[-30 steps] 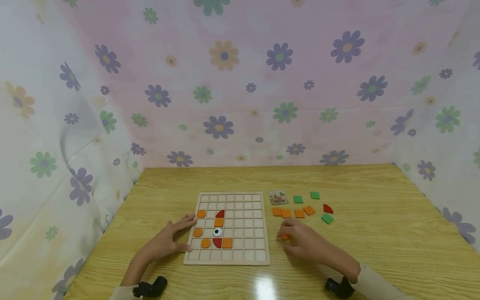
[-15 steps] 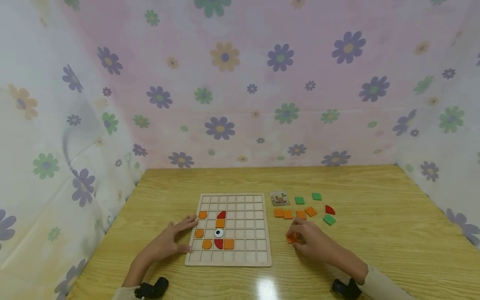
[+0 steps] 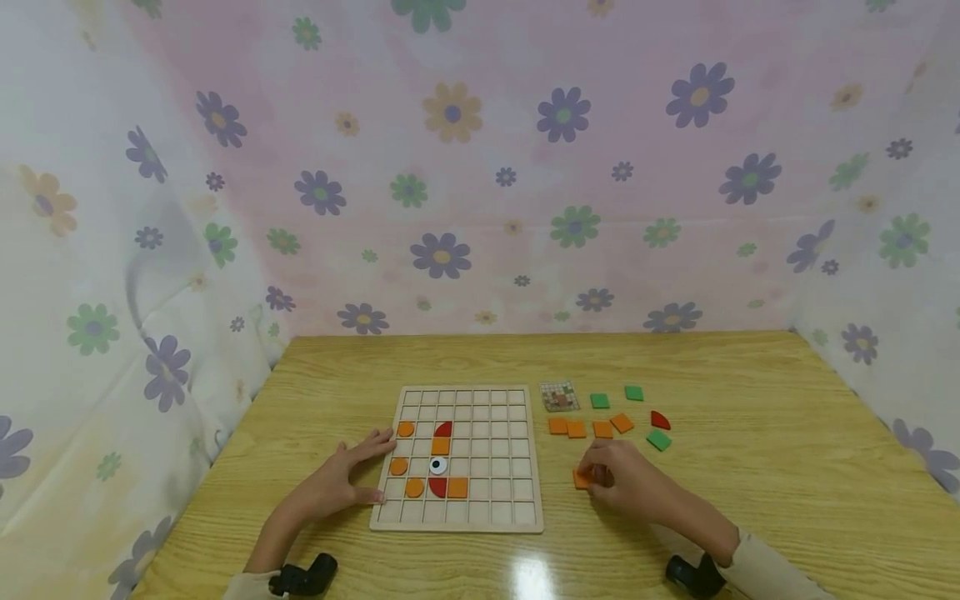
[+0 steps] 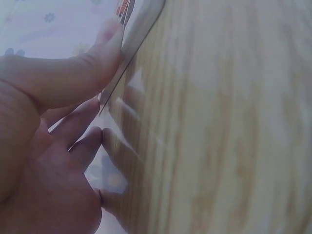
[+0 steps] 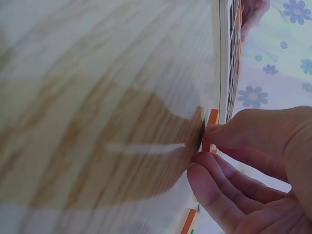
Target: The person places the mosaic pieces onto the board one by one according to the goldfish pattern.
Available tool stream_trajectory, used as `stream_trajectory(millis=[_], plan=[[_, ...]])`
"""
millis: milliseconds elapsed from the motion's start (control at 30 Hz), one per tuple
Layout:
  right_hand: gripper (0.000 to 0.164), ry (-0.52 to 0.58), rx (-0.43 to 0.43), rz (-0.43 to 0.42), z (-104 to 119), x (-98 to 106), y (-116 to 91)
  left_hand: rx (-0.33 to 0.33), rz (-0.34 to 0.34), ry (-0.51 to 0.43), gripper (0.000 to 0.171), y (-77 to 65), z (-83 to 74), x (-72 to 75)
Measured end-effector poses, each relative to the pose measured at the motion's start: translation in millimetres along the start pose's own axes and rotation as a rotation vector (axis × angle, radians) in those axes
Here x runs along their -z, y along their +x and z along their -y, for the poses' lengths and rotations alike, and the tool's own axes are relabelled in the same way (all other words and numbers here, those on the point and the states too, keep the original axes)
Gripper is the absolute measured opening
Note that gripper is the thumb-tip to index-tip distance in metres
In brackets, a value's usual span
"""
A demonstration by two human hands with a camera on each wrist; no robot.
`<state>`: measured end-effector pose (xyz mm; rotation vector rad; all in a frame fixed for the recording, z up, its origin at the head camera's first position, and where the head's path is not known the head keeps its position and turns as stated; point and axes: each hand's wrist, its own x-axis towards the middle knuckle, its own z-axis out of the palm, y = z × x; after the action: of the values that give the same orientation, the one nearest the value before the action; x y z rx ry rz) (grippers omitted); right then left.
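Note:
My right hand [image 3: 626,485] pinches an orange square tile [image 3: 581,479] between thumb and fingers, low over the table right of the grid board. In the right wrist view the tile [image 5: 211,122] stands out past the thumb, close to the tabletop. My left hand [image 3: 330,482] rests at the left edge of the wooden grid board [image 3: 498,527], fingers and thumb spread along the rim. In the left wrist view the thumb [image 4: 83,75] touches the board's edge. On the board sit several orange circles and squares, red quarter-circles [image 3: 437,487] and an eye disc [image 3: 438,466].
Right of the board lie a small pattern card [image 3: 559,397], several orange squares [image 3: 603,429], green squares [image 3: 599,401] and a red quarter-circle [image 3: 660,420]. The wooden table [image 3: 720,392] is bordered by flowered cloth [image 3: 480,167] at the back and sides.
My right hand has shifted slightly right, and the orange tile in its grip has moved a little away from the board. The left hand keeps its place at the board.

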<state>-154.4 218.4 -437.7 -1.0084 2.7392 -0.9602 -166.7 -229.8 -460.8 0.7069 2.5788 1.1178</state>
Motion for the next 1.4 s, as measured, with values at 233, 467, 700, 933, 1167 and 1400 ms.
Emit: stream_trajectory(millis=[233,467,700,933,1167,1400], plan=[[0.015,0.023,0.014,0.002,2.5,1.2,2.8,0.002,0.001,-0.016,0.079,-0.1,-0.1,0.4],[0.014,0.049,0.018,-0.019,4.7,-0.9,6.6,0.006,0.009,-0.019,0.08,-0.1,0.5,-0.1],[0.014,0.052,0.049,-0.029,10.2,-1.9,10.2,0.018,0.009,-0.033,0.079,0.0,-0.1,0.4],[0.014,0.039,0.061,-0.016,18.8,-2.9,17.3,0.021,0.014,-0.042,0.079,-0.2,-0.7,0.4],[0.014,0.083,0.072,-0.003,24.1,-7.0,24.9,0.02,0.009,-0.041,0.078,-0.1,-0.3,0.7],[0.015,0.104,0.075,0.005,29.3,-13.4,31.6,0.01,0.008,-0.03,0.079,-0.3,-0.7,1.0]])
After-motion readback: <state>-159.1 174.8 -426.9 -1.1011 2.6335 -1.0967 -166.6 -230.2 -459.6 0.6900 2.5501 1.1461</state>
